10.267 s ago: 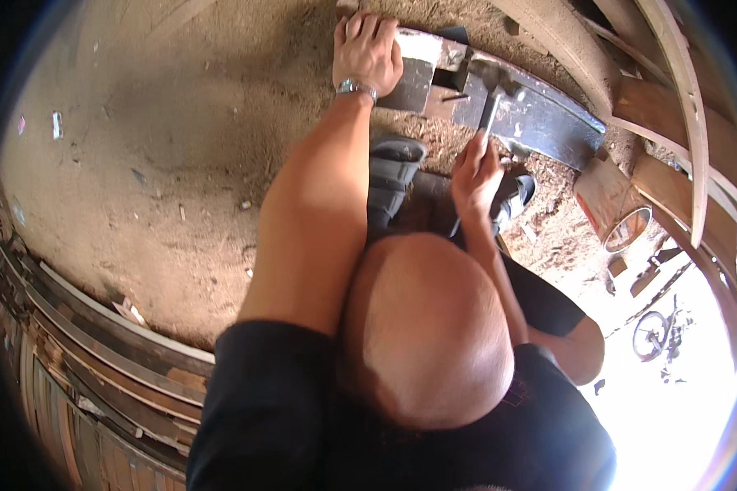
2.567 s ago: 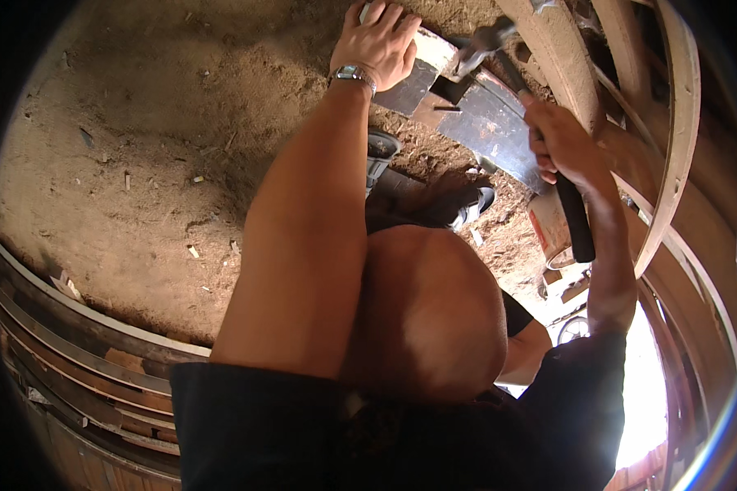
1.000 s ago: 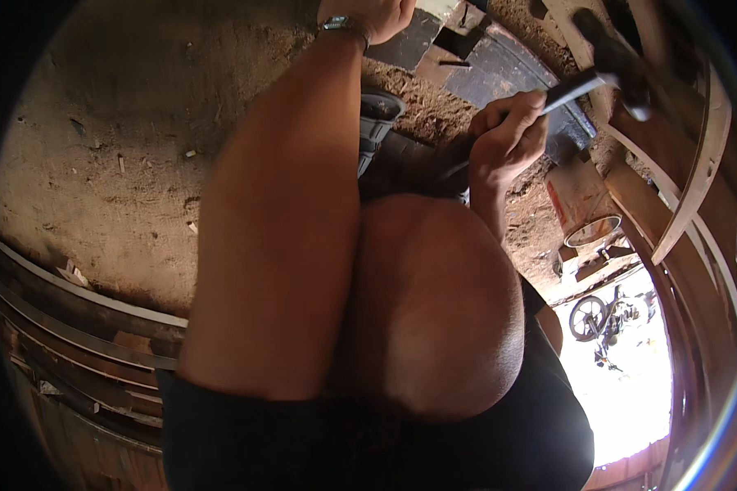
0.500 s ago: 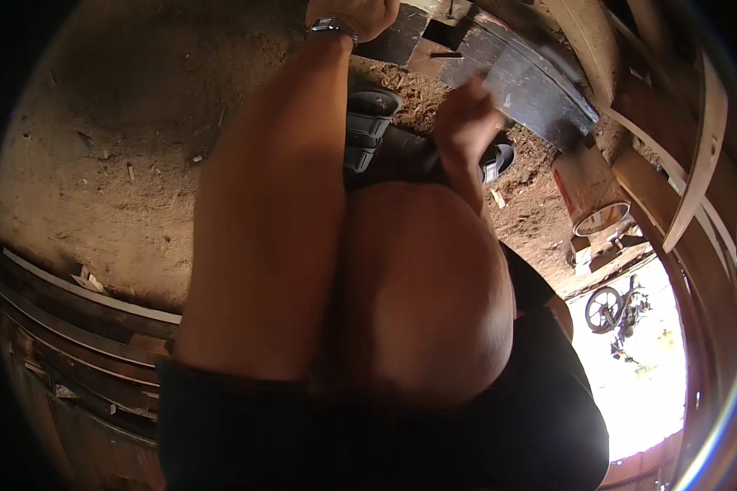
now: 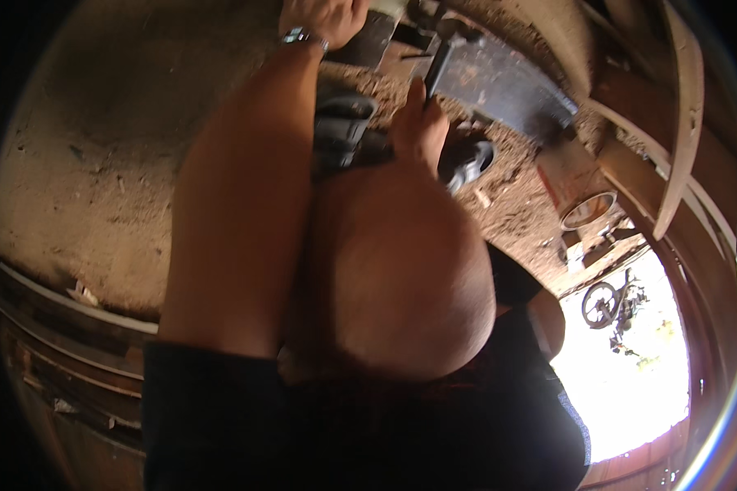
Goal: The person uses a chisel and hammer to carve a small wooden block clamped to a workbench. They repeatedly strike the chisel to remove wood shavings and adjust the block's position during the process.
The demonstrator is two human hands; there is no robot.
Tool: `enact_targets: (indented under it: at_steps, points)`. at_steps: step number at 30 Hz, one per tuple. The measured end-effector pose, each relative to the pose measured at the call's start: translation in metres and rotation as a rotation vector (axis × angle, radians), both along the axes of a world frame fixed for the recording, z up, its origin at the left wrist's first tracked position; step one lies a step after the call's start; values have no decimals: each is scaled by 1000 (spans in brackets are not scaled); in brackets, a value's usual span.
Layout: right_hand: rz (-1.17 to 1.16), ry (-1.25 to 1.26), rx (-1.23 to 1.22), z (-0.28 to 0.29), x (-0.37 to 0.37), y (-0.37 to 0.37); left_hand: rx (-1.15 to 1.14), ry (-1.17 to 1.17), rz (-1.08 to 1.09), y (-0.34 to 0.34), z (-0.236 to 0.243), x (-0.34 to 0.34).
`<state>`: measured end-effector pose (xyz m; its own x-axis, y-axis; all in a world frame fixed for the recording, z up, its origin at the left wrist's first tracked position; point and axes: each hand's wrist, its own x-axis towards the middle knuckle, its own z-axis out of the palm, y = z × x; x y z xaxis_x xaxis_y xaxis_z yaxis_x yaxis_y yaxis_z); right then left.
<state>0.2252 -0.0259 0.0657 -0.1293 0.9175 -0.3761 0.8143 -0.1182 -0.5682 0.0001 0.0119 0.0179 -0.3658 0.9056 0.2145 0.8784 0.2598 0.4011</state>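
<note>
My right hand [image 5: 418, 131] is wrapped round the dark handle of a hammer [image 5: 439, 67]. The hammer's head is blurred and points up toward the top edge, over a dark, scuffed flat panel [image 5: 512, 86]. My left hand [image 5: 327, 20], with a watch [image 5: 304, 37] on its wrist, is at the top edge beside small dark and brown blocks [image 5: 370, 41]. The picture's edge cuts off its fingers, so what they touch is hidden. Black sandals [image 5: 345, 114] show just below the hands.
My raised knee [image 5: 409, 278] fills the middle. Dirt and wood shavings [image 5: 516, 172] cover the ground. A rusty open can [image 5: 588, 211] lies to the right, near curved wooden pieces [image 5: 684, 123]. Planks [image 5: 74, 307] are at the lower left. A motorcycle [image 5: 614, 307] stands outside in bright light.
My right hand has moved left and slightly down, and the hammer now shows plainly in it. My left hand has shifted left in the picture, as has the whole view.
</note>
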Motion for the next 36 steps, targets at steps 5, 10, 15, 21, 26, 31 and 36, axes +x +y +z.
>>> enact_targets:
  at_steps: [5, 10, 15, 21, 26, 31, 36]
  points:
    - [-301, 358, -17, 45, -26, -4, 5, 68, 36, -14, 5, -14]
    - [123, 90, -45, 23, -23, 19, -20, 57, 47, -8, 0, -15]
    - [-293, 661, -5, 29, -21, -6, 1, 110, 55, -13, 1, -17]
    - [-420, 592, -499, 39, -32, 3, -57, 83, 36, -19, -3, -12]
    - [-137, 365, -286, -2, -24, -2, -57, 34, 26, -8, 2, -6]
    - [-364, 495, -309, 35, -29, 6, 5, 92, 49, -13, -6, -12]
    - [-79, 225, -207, -2, -27, 16, -40, 51, 40, -12, 1, -7]
